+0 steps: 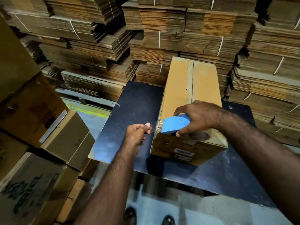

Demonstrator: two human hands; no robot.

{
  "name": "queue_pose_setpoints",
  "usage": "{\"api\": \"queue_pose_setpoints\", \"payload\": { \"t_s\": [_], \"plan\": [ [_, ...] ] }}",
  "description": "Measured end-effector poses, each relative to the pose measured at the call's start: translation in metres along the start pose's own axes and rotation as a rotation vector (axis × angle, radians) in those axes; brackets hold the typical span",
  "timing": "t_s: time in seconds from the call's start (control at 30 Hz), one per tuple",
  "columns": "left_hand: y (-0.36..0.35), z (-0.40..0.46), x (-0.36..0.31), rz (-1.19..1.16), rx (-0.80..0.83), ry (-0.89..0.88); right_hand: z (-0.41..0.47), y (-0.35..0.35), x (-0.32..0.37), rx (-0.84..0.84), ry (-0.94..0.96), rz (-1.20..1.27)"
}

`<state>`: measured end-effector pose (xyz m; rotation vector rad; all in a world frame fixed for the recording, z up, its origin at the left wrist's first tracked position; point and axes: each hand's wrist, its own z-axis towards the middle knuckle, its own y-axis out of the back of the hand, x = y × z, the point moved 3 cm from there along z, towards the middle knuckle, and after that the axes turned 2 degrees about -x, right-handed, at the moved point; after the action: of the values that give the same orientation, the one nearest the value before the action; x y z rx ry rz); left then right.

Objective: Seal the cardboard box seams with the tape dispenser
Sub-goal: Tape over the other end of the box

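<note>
Cardboard box (191, 98) is lying closed on the dark table (139, 101), its centre seam running toward 12 o'clock. At its near end the right hand (199, 117) is gripping the blue tape dispenser (175, 123), fingers curled round it. At 9 o'clock from the dispenser, the left hand (136, 133) is pinching the clear tape end (153, 126). Bundled flat cartons (178, 30) are standing stacked at 12 o'clock.

- We see bare dark surface (134, 101) left of the cardboard box (191, 88), room for a hand.
- Bundled flat cardboard stacks (162, 38) wall off the top of the frame, just behind the box.
- Stacked cartons (32, 111) crowd the left edge.
- Lower centre, the floor (211, 211) lies open.
</note>
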<state>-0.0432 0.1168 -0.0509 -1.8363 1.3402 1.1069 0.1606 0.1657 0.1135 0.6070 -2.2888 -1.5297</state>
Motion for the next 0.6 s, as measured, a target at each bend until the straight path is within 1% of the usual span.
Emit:
{"api": "queue_pose_setpoints", "payload": {
  "t_s": [0.1, 0.2, 0.23, 0.3, 0.33, 0.37, 0.4, 0.43, 0.47, 0.5, 0.53, 0.6],
  "plan": [
    [-0.005, -0.004, 0.007, 0.012, -0.001, -0.005, 0.000, -0.001, 0.001, 0.011, 0.001, -0.028],
    [-0.014, -0.004, 0.014, 0.127, -0.010, -0.014, 0.004, -0.006, 0.004, 0.022, -0.007, -0.046],
    [-0.014, -0.003, 0.015, 0.239, -0.043, -0.027, 0.005, -0.006, 0.004, 0.030, -0.012, -0.035],
    [-0.006, -0.004, 0.017, 0.607, -0.143, -0.059, 0.006, -0.003, 0.003, 0.043, -0.017, -0.016],
    [-0.001, -0.008, 0.019, 0.743, -0.191, -0.133, 0.005, -0.003, 0.004, 0.047, -0.012, -0.015],
    [0.002, -0.014, 0.019, 0.791, -0.227, -0.278, 0.005, -0.004, 0.004, 0.046, -0.005, -0.018],
    [0.002, -0.021, 0.018, 0.767, -0.224, -0.479, 0.004, -0.004, 0.004, 0.048, -0.006, -0.017],
    [-0.002, -0.031, 0.016, 0.722, -0.166, -0.658, 0.003, -0.004, 0.005, 0.052, -0.010, -0.010],
    [-0.011, -0.039, 0.017, 0.672, -0.070, -0.784, 0.002, -0.003, 0.005, 0.055, -0.011, -0.001],
    [-0.021, -0.047, 0.017, 0.653, 0.019, -0.833, 0.001, -0.002, 0.006, 0.057, -0.009, 0.005],
    [-0.032, -0.051, 0.017, 0.635, 0.064, -0.839, 0.001, 0.000, 0.007, 0.063, -0.006, 0.010],
    [-0.045, -0.051, 0.016, 0.569, 0.032, -0.825, 0.000, 0.001, 0.007, 0.075, -0.005, 0.009]
  ]
}}
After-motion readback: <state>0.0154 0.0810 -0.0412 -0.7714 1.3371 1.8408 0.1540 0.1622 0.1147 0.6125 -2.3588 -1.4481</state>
